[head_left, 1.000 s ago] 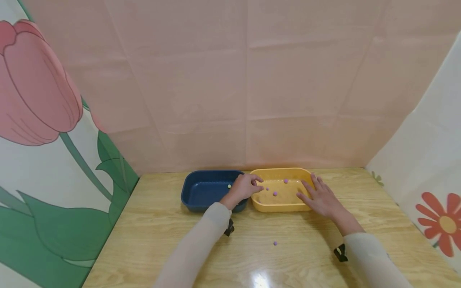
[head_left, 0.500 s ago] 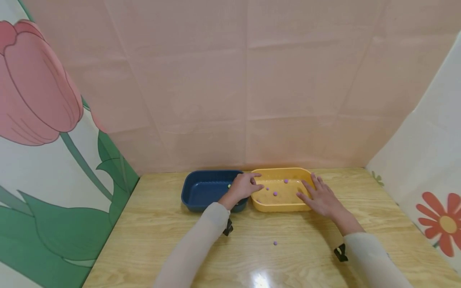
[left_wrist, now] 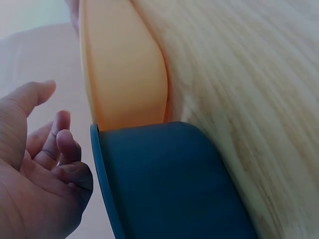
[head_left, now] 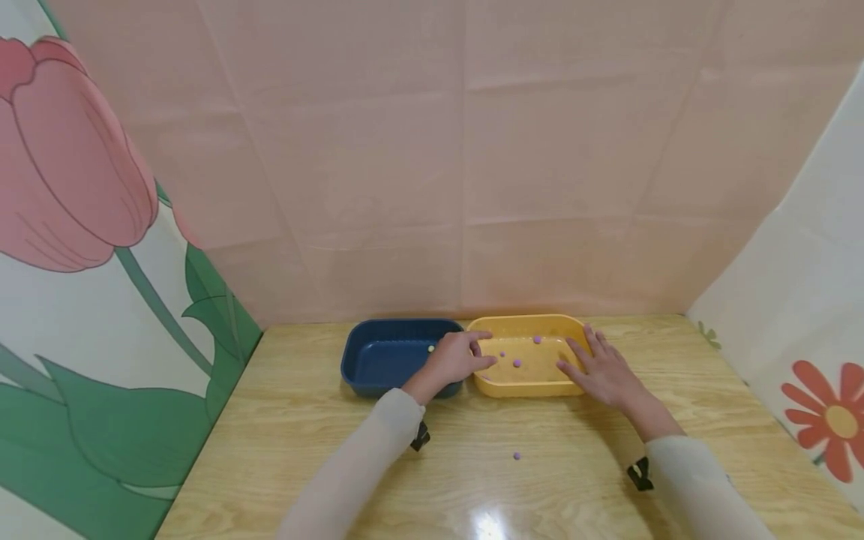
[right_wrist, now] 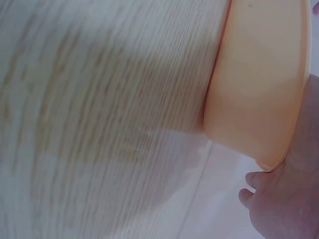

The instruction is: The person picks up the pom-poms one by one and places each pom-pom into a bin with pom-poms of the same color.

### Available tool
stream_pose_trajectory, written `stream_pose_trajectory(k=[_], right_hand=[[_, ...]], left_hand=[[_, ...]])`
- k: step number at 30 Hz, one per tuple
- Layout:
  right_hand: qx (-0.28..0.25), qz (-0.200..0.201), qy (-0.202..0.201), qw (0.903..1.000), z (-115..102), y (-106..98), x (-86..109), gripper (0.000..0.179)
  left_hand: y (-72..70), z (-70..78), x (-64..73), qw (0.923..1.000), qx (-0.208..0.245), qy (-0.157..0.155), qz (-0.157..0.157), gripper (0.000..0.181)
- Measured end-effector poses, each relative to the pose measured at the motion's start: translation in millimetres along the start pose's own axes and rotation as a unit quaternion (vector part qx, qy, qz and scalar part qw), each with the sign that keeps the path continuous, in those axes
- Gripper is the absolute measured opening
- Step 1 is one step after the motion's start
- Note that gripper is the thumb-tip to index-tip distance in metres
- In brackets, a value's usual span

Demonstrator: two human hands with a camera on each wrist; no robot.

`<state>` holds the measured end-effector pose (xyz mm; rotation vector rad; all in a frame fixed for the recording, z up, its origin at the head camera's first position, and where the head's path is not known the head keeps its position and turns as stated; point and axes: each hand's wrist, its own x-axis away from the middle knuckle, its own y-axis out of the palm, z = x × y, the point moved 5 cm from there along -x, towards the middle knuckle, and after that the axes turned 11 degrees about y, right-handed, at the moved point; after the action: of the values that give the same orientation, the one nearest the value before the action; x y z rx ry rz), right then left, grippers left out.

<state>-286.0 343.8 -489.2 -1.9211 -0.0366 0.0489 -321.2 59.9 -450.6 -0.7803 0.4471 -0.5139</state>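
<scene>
My left hand (head_left: 451, 358) hovers over the place where a dark blue tray (head_left: 358, 382) and a yellow tray (head_left: 526, 390) meet. Its thumb and index finger stand apart, the other fingers loosely bent, and no object shows between them in the left wrist view. At the yellow tray's right end, my right hand (head_left: 607, 375) rests on the rim with its fingers spread. Small purple balls lie in the yellow tray, among them one purple ball (head_left: 517, 363) near the middle. A small yellow-green ball (head_left: 431, 349) is in the blue tray, beside my left hand.
One purple bead-sized ball (head_left: 517, 456) lies on the wooden table (head_left: 283, 450) in front of the trays. Behind them hangs a pink cloth backdrop (head_left: 405, 187). Printed panels with flowers flank the table on both sides.
My left wrist and forearm have shifted slightly left and down, while the thumb and index finger stay parted over the yellow tray's edge. The right hand keeps its place.
</scene>
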Motion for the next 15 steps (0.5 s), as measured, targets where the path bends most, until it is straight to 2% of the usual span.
stream_pose_trajectory(k=[6,15], right_hand=[[0.008,-0.009,0.003,0.9999,0,1,-0.6,0.081],[0.006,-0.003,0.002,1.0,1,1,-1.5,0.079]], left_hand=[[1.8,4.6,13.6,0.9999,-0.002,0.014,-0.002,0.054],[8.5,17.3,32.0,0.9986,0.033,0.04,-0.012,0.052]])
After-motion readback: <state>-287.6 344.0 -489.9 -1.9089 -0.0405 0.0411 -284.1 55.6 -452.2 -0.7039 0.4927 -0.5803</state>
